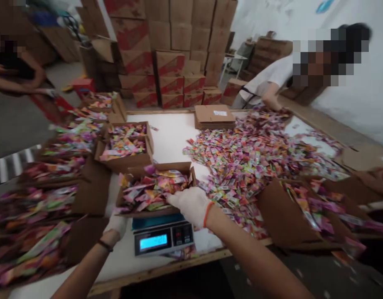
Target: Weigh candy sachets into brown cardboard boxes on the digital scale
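An open cardboard box (154,213) filled with small colourful packets (154,187) sits on a digital scale (163,238) with a lit blue display. My left hand (117,224), in a white glove, is closed at the box's lower left corner, its fingertips partly hidden by the cardboard. Over the front right of the same box, my right hand (191,204), gloved with an orange band at the wrist, has its fingers curled down among the packets. What lies under those fingers is partly hidden.
A large pile of loose packets (241,166) spreads to the right beside flat cartons (214,116). Filled boxes (124,160) line the left. Another filled box (281,216) stands front right. A co-worker in white (266,79) leans over the pile; another person (23,74) is far left.
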`<state>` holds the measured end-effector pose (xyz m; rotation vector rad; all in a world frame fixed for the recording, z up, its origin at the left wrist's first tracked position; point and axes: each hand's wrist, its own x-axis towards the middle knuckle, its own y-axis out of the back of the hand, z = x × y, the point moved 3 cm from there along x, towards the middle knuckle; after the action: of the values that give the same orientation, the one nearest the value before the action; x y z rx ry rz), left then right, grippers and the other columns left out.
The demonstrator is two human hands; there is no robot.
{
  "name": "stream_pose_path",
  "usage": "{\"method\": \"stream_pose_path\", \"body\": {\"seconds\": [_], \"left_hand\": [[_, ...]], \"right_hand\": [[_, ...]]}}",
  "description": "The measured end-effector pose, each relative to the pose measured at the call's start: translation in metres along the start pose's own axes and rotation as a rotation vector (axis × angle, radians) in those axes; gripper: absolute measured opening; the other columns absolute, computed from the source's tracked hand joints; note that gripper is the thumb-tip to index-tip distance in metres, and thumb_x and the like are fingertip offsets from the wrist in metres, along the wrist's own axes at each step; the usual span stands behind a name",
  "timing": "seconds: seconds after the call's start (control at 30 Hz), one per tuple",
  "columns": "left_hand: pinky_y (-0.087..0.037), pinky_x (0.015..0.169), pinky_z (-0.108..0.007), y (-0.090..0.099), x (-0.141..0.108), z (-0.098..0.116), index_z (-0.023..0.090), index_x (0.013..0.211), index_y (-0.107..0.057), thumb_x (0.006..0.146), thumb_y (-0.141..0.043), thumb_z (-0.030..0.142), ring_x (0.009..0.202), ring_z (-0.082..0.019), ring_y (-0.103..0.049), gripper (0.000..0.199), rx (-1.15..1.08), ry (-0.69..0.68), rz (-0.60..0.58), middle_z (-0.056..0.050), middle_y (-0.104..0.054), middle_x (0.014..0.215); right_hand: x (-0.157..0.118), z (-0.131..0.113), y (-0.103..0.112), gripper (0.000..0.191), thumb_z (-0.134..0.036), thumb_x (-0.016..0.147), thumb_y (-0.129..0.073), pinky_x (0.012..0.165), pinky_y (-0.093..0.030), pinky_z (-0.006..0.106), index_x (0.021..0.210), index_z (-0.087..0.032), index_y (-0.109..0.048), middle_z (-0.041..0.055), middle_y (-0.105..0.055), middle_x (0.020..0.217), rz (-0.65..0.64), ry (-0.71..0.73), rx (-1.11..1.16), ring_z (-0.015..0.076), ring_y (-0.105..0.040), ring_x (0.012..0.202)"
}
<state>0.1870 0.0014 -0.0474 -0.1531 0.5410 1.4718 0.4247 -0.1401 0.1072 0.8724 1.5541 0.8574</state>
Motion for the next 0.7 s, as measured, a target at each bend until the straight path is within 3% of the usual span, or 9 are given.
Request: {"method": "stream_pose_path", "body": {"seconds": [0.07, 0.13, 0.2, 0.27, 0.37, 0.43, 0.5, 0.57, 0.7], "left_hand": [[-0.062, 0.093, -0.041, 0.02, -0.018, -0.014, 0.016, 0.091, -0.076, 0.098, -0.07, 0.05, 0.09, -0.021, -0.071, 0.035, 0.011, 0.025, 0.044, -0.008, -0.075, 0.099], [-0.06, 0.095, -0.04, 0.033, -0.038, -0.029, 0.019, 0.083, -0.076, 0.089, -0.075, 0.044, 0.096, -0.023, -0.071, 0.025, -0.014, 0.056, 0.072, -0.01, -0.077, 0.102], [-0.058, 0.098, -0.043, 0.044, -0.058, -0.045, 0.02, 0.088, -0.077, 0.079, -0.075, 0.044, 0.107, -0.028, -0.071, 0.026, -0.076, 0.105, 0.102, -0.013, -0.078, 0.116], [-0.056, 0.103, -0.048, 0.056, -0.076, -0.062, 0.019, 0.093, -0.077, 0.072, -0.072, 0.049, 0.112, -0.032, -0.071, 0.037, -0.133, 0.18, 0.13, -0.016, -0.076, 0.126], [-0.054, 0.105, -0.05, 0.075, -0.1, -0.09, 0.018, 0.093, -0.074, 0.064, -0.072, 0.05, 0.112, -0.033, -0.071, 0.042, -0.166, 0.303, 0.147, -0.02, -0.075, 0.127], [-0.054, 0.103, -0.048, 0.086, -0.113, -0.106, 0.018, 0.094, -0.073, 0.064, -0.072, 0.048, 0.111, -0.032, -0.071, 0.043, -0.168, 0.358, 0.159, -0.02, -0.075, 0.126], [-0.055, 0.101, -0.044, 0.093, -0.123, -0.119, 0.018, 0.097, -0.074, 0.065, -0.073, 0.046, 0.11, -0.031, -0.072, 0.043, -0.164, 0.398, 0.168, -0.019, -0.076, 0.125], [-0.056, 0.099, -0.042, 0.095, -0.129, -0.127, 0.018, 0.098, -0.074, 0.067, -0.074, 0.045, 0.11, -0.031, -0.073, 0.041, -0.173, 0.424, 0.16, -0.018, -0.077, 0.122], [-0.057, 0.096, -0.04, 0.088, -0.132, -0.127, 0.017, 0.098, -0.075, 0.072, -0.073, 0.043, 0.112, -0.032, -0.074, 0.036, -0.204, 0.436, 0.126, -0.019, -0.078, 0.122]], "right_hand": [[-0.003, -0.011, 0.0, 0.061, -0.006, 0.094, -0.054, 0.092, -0.063, 0.039, 0.152, -0.024, -0.059, 0.012, -0.077, 0.132, 0.072, 0.067, 0.02, 0.0267, -0.079, 0.111], [-0.019, 0.003, -0.004, 0.064, -0.012, 0.093, -0.061, 0.107, -0.059, 0.043, 0.155, -0.025, -0.057, 0.0145, -0.069, 0.147, 0.292, 0.181, 0.185, 0.0271, -0.073, 0.125], [-0.035, 0.045, -0.017, 0.061, -0.024, 0.093, -0.067, 0.12, -0.051, 0.046, 0.153, -0.026, -0.057, 0.0142, -0.063, 0.155, 0.575, 0.214, 0.483, 0.028, -0.064, 0.14], [-0.04, 0.101, -0.048, 0.059, -0.038, 0.097, -0.064, 0.118, -0.052, 0.047, 0.153, -0.027, -0.052, 0.0147, -0.064, 0.15, 0.739, -0.011, 0.795, 0.0276, -0.066, 0.136], [-0.029, 0.157, -0.125, 0.095, -0.049, 0.082, -0.078, 0.117, -0.05, 0.048, 0.163, -0.018, -0.038, 0.0238, -0.055, 0.157, 0.528, -0.645, 0.753, 0.0346, -0.061, 0.143], [-0.023, 0.159, -0.174, 0.111, -0.049, 0.072, -0.085, 0.115, -0.048, 0.058, 0.164, -0.008, -0.037, 0.0367, -0.047, 0.157, 0.363, -0.857, 0.643, 0.0465, -0.054, 0.147], [-0.019, 0.144, -0.211, 0.106, -0.045, 0.071, -0.085, 0.108, -0.049, 0.064, 0.16, -0.005, -0.044, 0.0415, -0.049, 0.151, 0.273, -0.919, 0.583, 0.0525, -0.056, 0.141], [-0.017, 0.128, -0.232, 0.086, -0.037, 0.076, -0.079, 0.1, -0.053, 0.058, 0.154, -0.011, -0.055, 0.0338, -0.062, 0.137, 0.219, -0.921, 0.531, 0.0467, -0.067, 0.128], [-0.016, 0.133, -0.225, 0.043, -0.023, 0.081, -0.071, 0.082, -0.053, 0.032, 0.123, -0.022, -0.077, 0.012, -0.075, 0.096, 0.164, -0.822, 0.461, 0.0261, -0.075, 0.092]]}}
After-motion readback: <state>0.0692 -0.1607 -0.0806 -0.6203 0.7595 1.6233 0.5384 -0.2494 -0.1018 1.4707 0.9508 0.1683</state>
